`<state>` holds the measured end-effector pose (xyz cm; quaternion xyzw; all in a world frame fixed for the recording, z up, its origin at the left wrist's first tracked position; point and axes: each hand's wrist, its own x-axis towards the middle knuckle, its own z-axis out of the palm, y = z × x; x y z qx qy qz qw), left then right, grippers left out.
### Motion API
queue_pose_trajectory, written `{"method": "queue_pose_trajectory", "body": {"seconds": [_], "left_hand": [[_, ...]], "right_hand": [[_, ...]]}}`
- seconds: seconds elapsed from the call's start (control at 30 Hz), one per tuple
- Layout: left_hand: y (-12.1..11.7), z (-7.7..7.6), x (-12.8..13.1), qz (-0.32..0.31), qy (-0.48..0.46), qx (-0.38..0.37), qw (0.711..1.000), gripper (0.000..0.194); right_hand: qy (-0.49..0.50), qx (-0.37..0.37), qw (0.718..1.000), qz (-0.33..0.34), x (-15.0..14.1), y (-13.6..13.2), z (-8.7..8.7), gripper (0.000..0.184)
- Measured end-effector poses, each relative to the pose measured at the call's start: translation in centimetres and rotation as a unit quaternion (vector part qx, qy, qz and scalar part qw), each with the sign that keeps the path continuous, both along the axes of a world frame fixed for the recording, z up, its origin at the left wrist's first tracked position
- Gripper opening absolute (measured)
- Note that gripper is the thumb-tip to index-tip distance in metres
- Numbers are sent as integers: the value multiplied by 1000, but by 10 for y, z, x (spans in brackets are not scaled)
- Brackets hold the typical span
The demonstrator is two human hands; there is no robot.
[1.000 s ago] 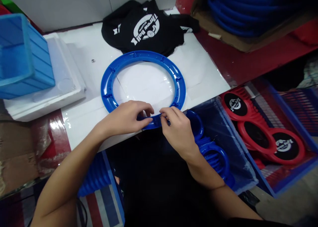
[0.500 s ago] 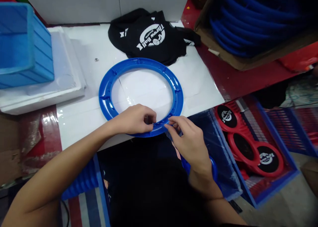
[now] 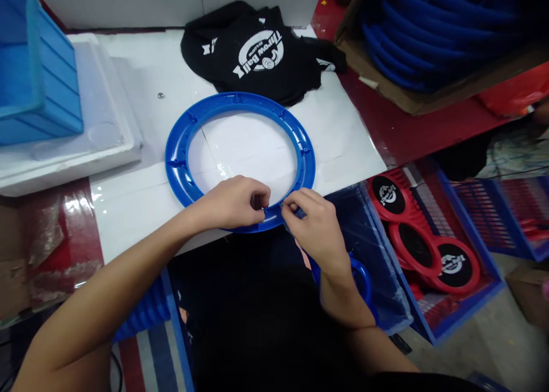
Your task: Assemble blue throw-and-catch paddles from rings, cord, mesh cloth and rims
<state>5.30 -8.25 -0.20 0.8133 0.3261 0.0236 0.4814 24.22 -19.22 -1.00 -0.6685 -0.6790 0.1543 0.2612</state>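
A large blue plastic ring (image 3: 180, 146) lies flat on the white tabletop (image 3: 137, 209). Both hands meet at its near rim. My left hand (image 3: 234, 203) pinches the rim from the left, fingers curled over the edge. From the right, my right hand (image 3: 315, 229) grips the same rim with fingertips. What the fingertips press is hidden. A black fabric piece (image 3: 257, 51) printed with "Throw Ball" lies just beyond the ring.
A blue crate (image 3: 36, 77) stands on a white foam slab (image 3: 98, 134) at the left. A cardboard box of blue rings (image 3: 429, 31) sits at the back right. Blue bins below hold red paddles (image 3: 429, 237) and blue handles (image 3: 362, 277).
Both hands stay at the ring's near rim; the fingertips have drawn closer together. The view has shifted a little.
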Motion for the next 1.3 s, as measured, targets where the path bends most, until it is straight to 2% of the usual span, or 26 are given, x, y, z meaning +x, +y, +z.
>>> {"method": "queue_pose_trajectory", "body": {"seconds": [0.13, 0.2, 0.3, 0.4, 0.47, 0.53, 0.67, 0.73, 0.87, 1.03, 1.3], "left_hand": [[2, 7, 2, -41, -22, -7, 999, 19], [-2, 11, 10, -46, 9, 67, 997, 22], [-10, 16, 24, -85, 81, 215, 970, 20], [-14, 17, 29, -123, 107, 257, 953, 18], [-15, 14, 27, -128, 107, 264, 950, 15], [-16, 10, 22, -122, 102, 274, 949, 13], [-18, 4, 14, -112, 85, 280, 950, 12], [-18, 2, 12, -114, 74, 274, 952, 11], [-15, 2, 11, -109, 51, 248, 961, 10], [-11, 2, 10, -111, 32, 208, 971, 10], [-11, 0, 10, -102, 27, 216, 971, 8]], "right_hand": [[-31, 2, 999, -10, -7, -3, -2, 26], [-47, 1, 999, -11, -9, -4, -3, 25], [-67, -2, 998, -9, -9, -4, -3, 22], [-48, -23, 998, 16, -3, -4, 1, 20], [-4, -39, 998, 57, 5, -6, 7, 16], [34, -25, 996, 73, 14, -8, 13, 14], [41, 63, 997, 28, 24, -8, 18, 12], [47, 76, 995, 31, 24, -3, 16, 11], [69, 58, 995, 43, 24, 10, 8, 10], [88, 41, 995, 13, 23, 13, 0, 13], [113, 27, 993, 29, 28, 10, -1, 8]]}}
